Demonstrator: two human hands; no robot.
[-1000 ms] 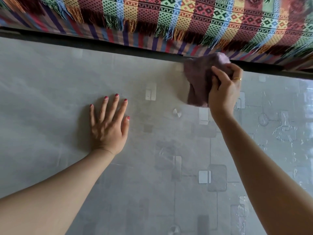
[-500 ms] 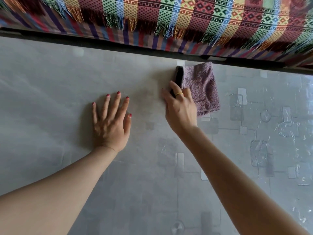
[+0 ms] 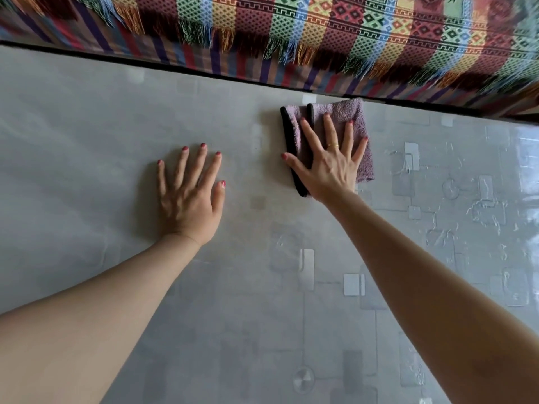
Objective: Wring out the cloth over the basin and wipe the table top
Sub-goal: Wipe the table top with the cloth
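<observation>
Head view: folded mauve, black-edged cloth under flat right hand

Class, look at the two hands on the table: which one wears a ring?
The right hand, pressed flat on the purple cloth, has a gold ring. The left hand rests bare on the table, with no ring showing.

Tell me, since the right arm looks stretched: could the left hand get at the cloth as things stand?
Probably yes. The left hand lies flat beside the cloth, bare table top between them. Only the right hand, spread over the cloth, covers much of it.
</observation>
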